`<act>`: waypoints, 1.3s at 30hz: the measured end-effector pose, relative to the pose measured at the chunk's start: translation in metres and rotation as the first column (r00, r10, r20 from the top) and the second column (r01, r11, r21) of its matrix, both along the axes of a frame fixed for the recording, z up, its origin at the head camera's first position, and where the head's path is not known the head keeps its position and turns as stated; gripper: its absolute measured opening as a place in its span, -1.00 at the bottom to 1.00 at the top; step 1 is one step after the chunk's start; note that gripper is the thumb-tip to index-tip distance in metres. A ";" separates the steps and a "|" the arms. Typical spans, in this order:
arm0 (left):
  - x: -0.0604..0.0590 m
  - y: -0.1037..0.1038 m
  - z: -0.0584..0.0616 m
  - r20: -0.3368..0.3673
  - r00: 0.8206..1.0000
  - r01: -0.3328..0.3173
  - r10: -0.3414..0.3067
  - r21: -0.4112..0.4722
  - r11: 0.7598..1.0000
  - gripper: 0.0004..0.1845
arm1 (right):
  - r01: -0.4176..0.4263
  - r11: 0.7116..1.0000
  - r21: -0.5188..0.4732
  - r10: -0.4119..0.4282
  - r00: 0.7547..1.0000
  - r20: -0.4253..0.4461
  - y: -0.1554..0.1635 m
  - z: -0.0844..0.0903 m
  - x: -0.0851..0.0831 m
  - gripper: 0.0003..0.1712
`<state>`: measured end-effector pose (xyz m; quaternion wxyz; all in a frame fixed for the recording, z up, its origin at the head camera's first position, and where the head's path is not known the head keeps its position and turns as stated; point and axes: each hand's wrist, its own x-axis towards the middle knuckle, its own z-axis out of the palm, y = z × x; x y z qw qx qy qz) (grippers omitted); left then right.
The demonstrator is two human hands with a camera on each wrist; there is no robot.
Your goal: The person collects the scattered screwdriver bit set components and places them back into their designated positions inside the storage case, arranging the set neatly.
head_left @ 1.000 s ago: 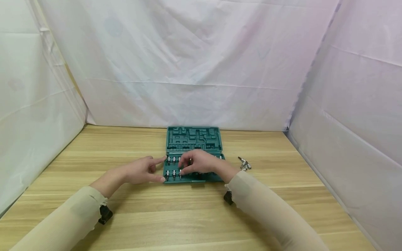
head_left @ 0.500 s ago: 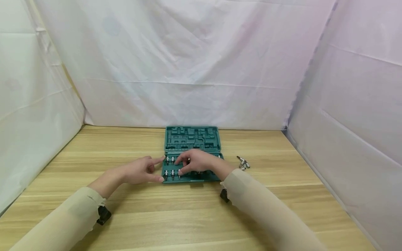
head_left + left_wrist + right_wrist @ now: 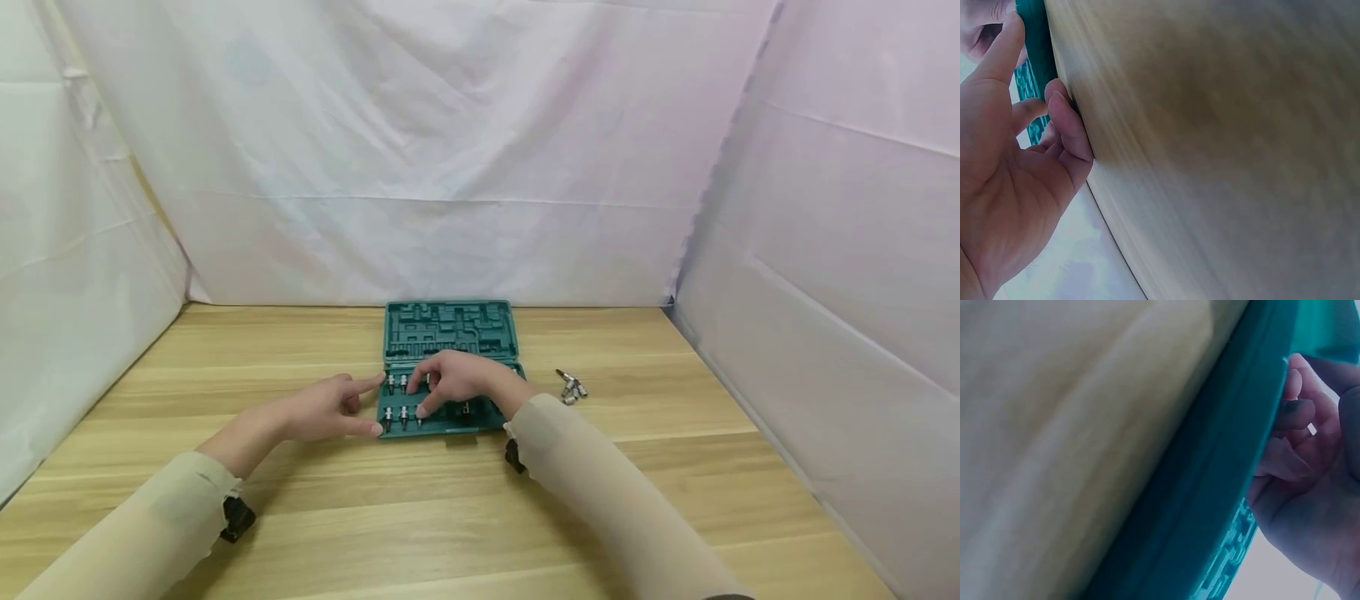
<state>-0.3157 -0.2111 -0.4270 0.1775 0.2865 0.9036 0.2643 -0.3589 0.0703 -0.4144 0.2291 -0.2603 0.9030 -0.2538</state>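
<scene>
Loose metal sockets [image 3: 569, 387], seemingly, lie on the wooden table [image 3: 675, 467].

**What the views kept out of sight**

The right hand [image 3: 457, 385] covered the middle of the green tool case [image 3: 448, 333], so the bits beneath its fingers [image 3: 422, 408] could not be seen. Whether those fingers pinched a bit was too small to tell from the head view, and the right wrist view was blurred and cropped by its edge. The loose metal bits [image 3: 570, 387] on the worktop [image 3: 675, 467] were too small to identify. The left wrist view blurred the worktop and showed only a sliver of the case.
</scene>
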 end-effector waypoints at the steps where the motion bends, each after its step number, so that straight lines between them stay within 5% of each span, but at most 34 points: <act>1: 0.000 0.000 0.000 0.002 1.000 0.000 0.000 0.000 1.000 0.03 | 0.003 1.000 0.004 -0.004 1.000 0.008 -0.001 0.001 0.000 -0.67; 25: 0.000 0.001 0.000 0.000 1.000 -0.002 0.002 -0.001 1.000 0.03 | 0.074 0.985 0.154 -0.075 0.997 0.000 -0.022 0.011 0.003 -0.83; 39: -0.001 0.001 -0.001 -0.004 1.000 -0.004 0.004 -0.004 1.000 0.04 | 0.093 0.991 0.097 -0.093 0.996 0.002 -0.017 0.007 0.009 -0.80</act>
